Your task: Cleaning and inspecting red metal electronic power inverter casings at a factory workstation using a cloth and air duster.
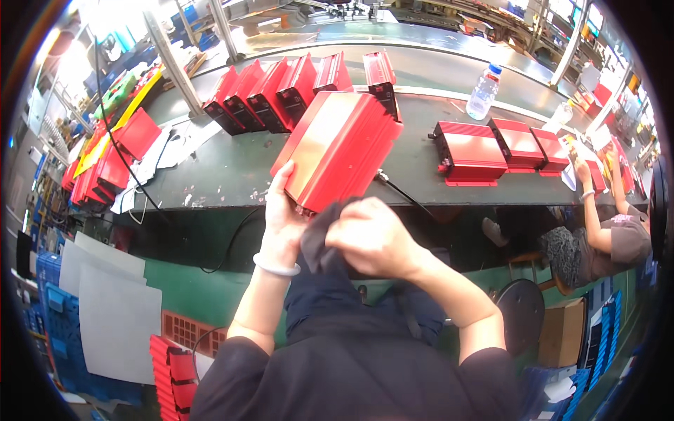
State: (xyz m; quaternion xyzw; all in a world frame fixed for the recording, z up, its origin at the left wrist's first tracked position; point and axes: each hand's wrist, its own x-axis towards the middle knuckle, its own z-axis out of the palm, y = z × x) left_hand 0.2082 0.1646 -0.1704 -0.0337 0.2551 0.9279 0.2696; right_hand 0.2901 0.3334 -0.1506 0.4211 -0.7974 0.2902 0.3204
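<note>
A large red ribbed metal case (pixel 338 149), like a power inverter housing, is tilted up above the near edge of the workbench. My left hand (pixel 282 219) grips its lower left end, thumb along the side. Bunched in my closed right hand (pixel 375 238) is a dark cloth (pixel 324 242), which hangs close to the case's lower end; whether it touches the case I cannot tell. Behind the held case stand several similar red cases (pixel 260 91) on end in a row, their black end panels toward me.
Red cases (pixel 472 151) lie flat at the right, near a blue-capped water bottle (pixel 484 91). A dark screwdriver-like rod (pixel 404 191) juts over the bench edge (pixel 232 200). A co-worker (pixel 618 235) sits at far right. More red cases (pixel 112 172) are stacked left; a stool (pixel 521 316) stands behind.
</note>
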